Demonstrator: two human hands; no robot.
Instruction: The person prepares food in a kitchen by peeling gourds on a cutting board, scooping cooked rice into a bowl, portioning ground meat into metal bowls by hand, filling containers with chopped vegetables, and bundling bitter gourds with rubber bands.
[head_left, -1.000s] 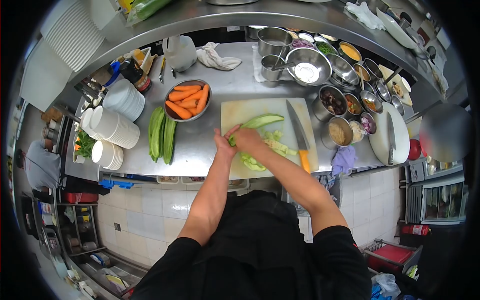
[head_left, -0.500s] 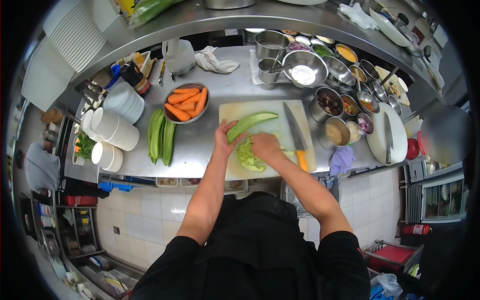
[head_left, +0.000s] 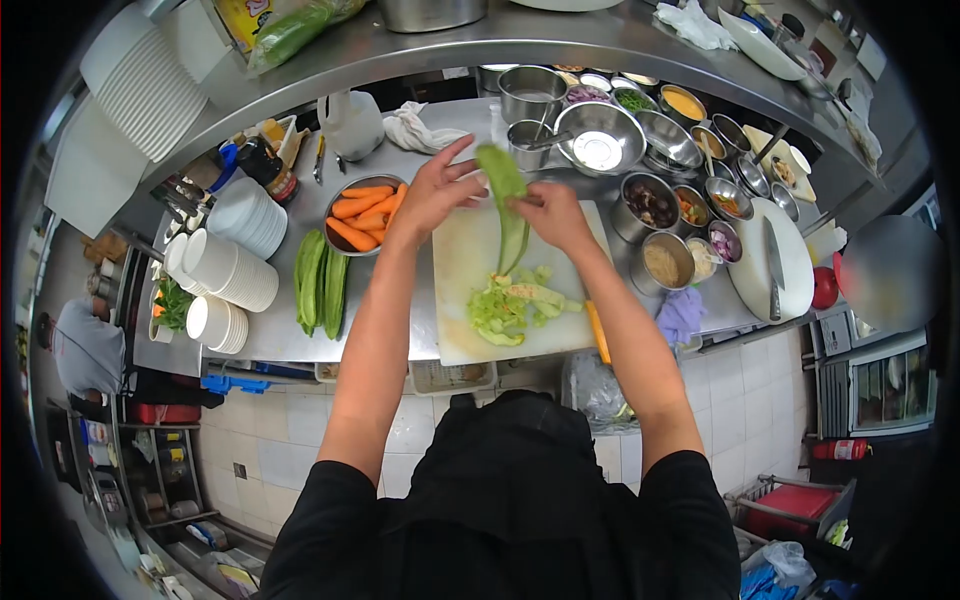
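Observation:
My right hand pinches the edge of a long, pale green gourd half, held upright above the white cutting board. To its left, my left hand is open with its fingers spread, close to the gourd's upper end. Below the gourd, a heap of soft green pulp and scraps lies on the board. A knife's yellow handle shows at the board's right side; my right hand and forearm hide most of its blade.
Left of the board are a metal bowl of carrots and several whole green gourds. Stacked white bowls stand farther left. Several metal containers crowd the right side, beside a purple cloth. A steel shelf spans the back.
Both hands have risen away from the pulp. The gourd half has gone from my left hand to my right and swung from slanted to nearly upright. My left fingers have spread.

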